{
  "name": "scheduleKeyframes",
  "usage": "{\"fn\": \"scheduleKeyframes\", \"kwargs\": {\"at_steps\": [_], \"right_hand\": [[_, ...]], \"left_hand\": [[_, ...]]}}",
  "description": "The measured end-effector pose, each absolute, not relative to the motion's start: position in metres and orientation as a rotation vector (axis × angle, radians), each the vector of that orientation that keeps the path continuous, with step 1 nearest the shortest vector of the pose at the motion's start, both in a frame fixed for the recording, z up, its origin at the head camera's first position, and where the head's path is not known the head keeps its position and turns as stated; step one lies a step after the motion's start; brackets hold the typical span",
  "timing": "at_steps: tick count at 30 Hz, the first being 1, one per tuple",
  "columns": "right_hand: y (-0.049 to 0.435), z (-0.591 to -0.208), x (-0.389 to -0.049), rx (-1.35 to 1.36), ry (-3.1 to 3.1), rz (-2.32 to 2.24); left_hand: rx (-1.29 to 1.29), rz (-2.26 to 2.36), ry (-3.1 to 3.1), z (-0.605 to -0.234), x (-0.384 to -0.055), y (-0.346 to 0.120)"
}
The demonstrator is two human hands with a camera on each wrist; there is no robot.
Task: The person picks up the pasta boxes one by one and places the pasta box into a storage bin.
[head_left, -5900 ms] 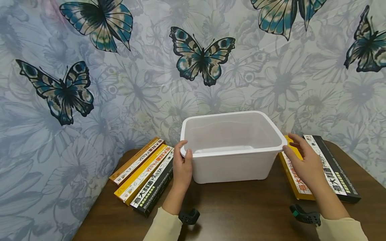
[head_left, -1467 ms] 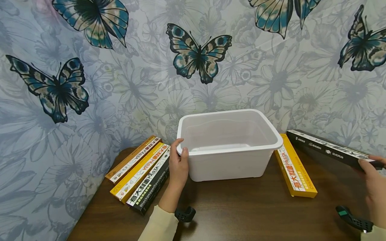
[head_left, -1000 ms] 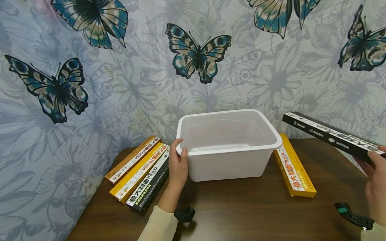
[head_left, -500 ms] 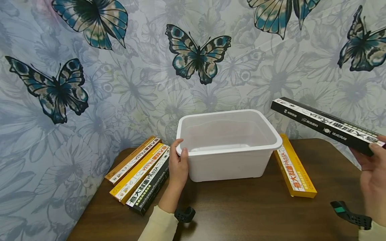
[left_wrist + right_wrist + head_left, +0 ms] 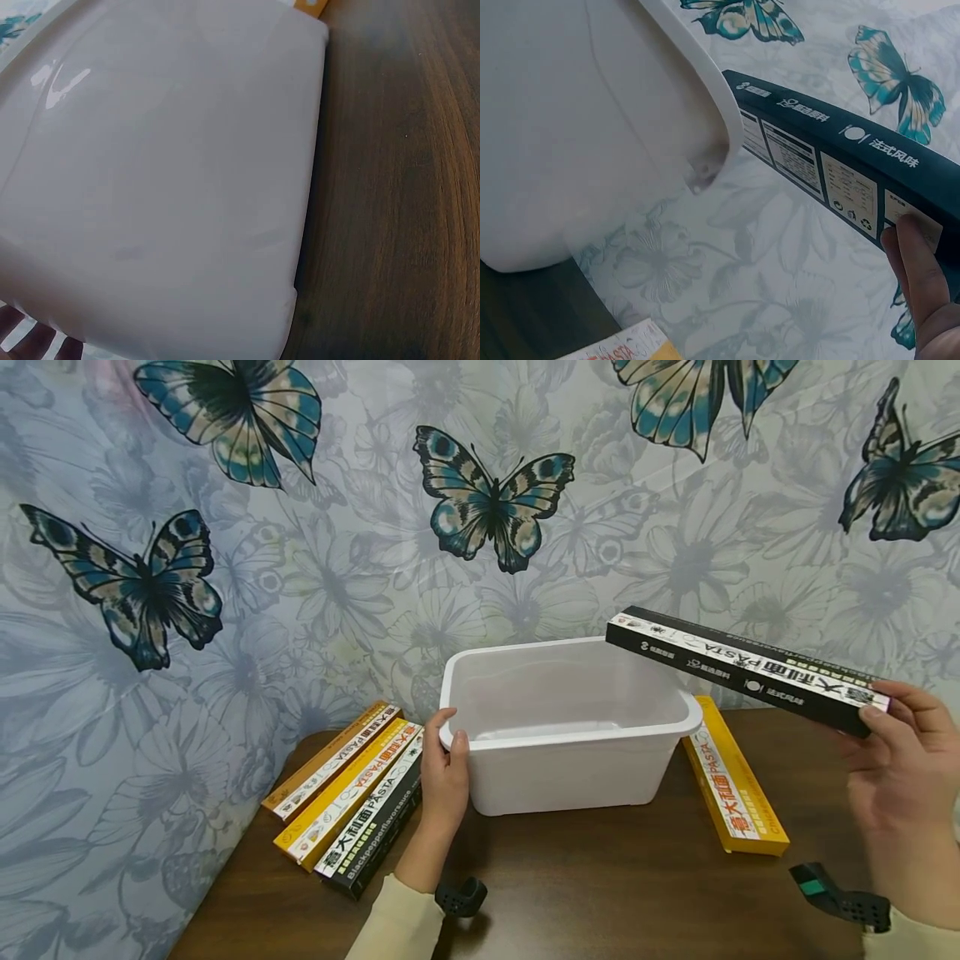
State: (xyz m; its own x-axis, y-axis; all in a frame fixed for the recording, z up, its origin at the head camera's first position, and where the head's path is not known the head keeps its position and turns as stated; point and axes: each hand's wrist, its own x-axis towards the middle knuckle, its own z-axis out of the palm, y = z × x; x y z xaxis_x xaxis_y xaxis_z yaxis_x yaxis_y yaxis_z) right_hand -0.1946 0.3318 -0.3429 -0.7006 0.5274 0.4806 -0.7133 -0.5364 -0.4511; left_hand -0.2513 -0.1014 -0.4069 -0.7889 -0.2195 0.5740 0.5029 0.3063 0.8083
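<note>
My right hand (image 5: 903, 768) grips the right end of a long black pasta box (image 5: 742, 662), raised off the table with its far end slightly higher. That far end overlaps the back right corner of a white plastic bin (image 5: 570, 777) in the head view. Two fingers (image 5: 915, 262) show against the box's printed side in the right wrist view. At the bin's left front corner, my left hand (image 5: 444, 781) holds the rim, thumb in front. The bin's visible inside is bare. In the left wrist view the bin wall (image 5: 165, 165) fills most of the frame.
On the brown table (image 5: 585, 885), right of the bin, lies a yellow pasta box (image 5: 738, 785). Left of it lie an orange-brown box (image 5: 333, 760), another yellow box (image 5: 348, 793) and a black box (image 5: 375, 818), side by side. A butterfly-patterned cloth (image 5: 360, 552) hangs behind.
My right hand has left the bin's side, lifted the black pasta box from the table's right and carried it up and left to the bin's rim. The left hand stays on the bin.
</note>
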Motion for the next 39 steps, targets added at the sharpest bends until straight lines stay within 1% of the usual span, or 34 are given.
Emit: {"fn": "scheduleKeyframes", "kwargs": {"at_steps": [5,15,23,29,39], "right_hand": [[0.322,-0.345,-0.195,0.451,-0.951,2.258],[0.303,-0.345,-0.208,0.636,-1.025,2.410],[0.290,-0.345,-0.210,0.693,-1.378,2.296],[0.283,-0.344,-0.217,0.801,-1.276,2.411],[0.274,-0.344,-0.225,0.662,-1.382,2.318]], "left_hand": [[-0.249,-1.526,-1.973,-0.409,-0.251,-0.101],[-0.245,-1.526,-1.975,-0.408,-0.251,-0.100],[-0.244,-1.533,-1.973,-0.408,-0.251,-0.100],[-0.245,-1.536,-1.975,-0.406,-0.250,-0.099],[-0.239,-1.532,-1.976,-0.404,-0.249,-0.100]]}}
